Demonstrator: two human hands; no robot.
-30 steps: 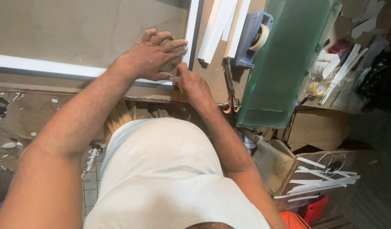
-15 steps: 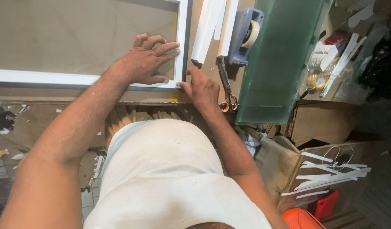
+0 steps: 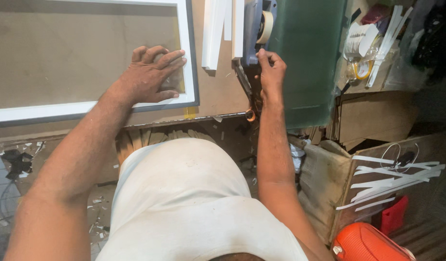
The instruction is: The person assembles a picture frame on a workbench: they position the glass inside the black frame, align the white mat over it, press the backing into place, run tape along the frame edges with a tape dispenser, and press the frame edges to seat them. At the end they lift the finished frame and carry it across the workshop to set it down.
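Observation:
My left hand [image 3: 153, 75] lies flat, fingers spread, on the lower right corner of a white picture frame [image 3: 190, 58] with a brown backing board. My right hand [image 3: 270, 72] reaches to a blue tape dispenser [image 3: 254, 29] holding a roll of pale tape, with the fingertips on the dispenser's near end. Whether the fingers pinch tape, I cannot tell. Scissors with orange handles [image 3: 249, 104] lie just left of my right wrist.
White moulding strips [image 3: 218, 29] lie between the frame and the dispenser. A green sheet [image 3: 305, 58] covers the bench on the right. Cardboard boxes with white strips [image 3: 392, 179], tape rolls [image 3: 360, 48] and an orange object [image 3: 368, 244] sit lower right. Scraps litter the floor.
My right hand left the frame's corner and moved right and up to the tape dispenser. My left hand stays pressed on the frame corner.

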